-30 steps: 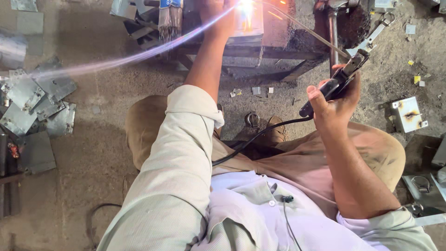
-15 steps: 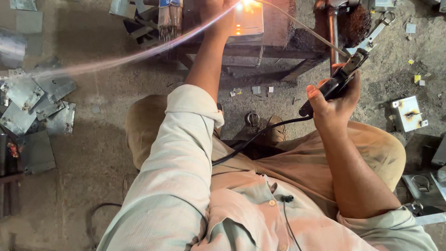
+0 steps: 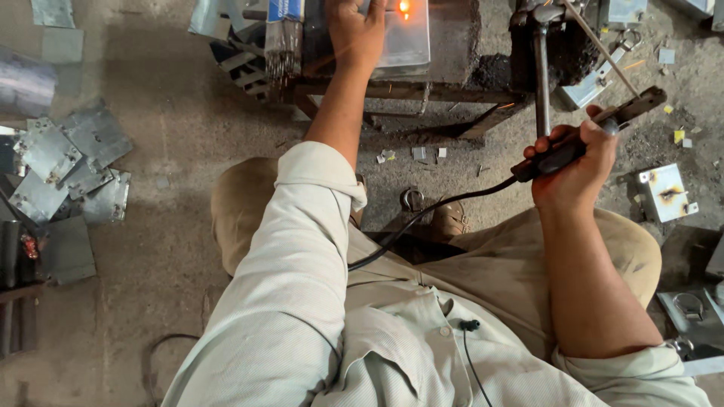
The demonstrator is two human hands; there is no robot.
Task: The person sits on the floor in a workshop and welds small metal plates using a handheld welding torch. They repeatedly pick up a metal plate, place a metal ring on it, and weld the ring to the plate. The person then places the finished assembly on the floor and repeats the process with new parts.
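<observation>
I see the metal plate lying on the low welding surface at the top of the view, an orange-hot spot glowing near its upper edge. My left hand rests flat on the plate, fingers spread and clasping nothing. My right hand is well to the right, fingers wrapped tight around the black electrode holder, its rod slanting up-left and its black cable trailing across my lap. A bundle of welding rods stands just left of the plate; cut metal sheets lie on the floor far left.
</observation>
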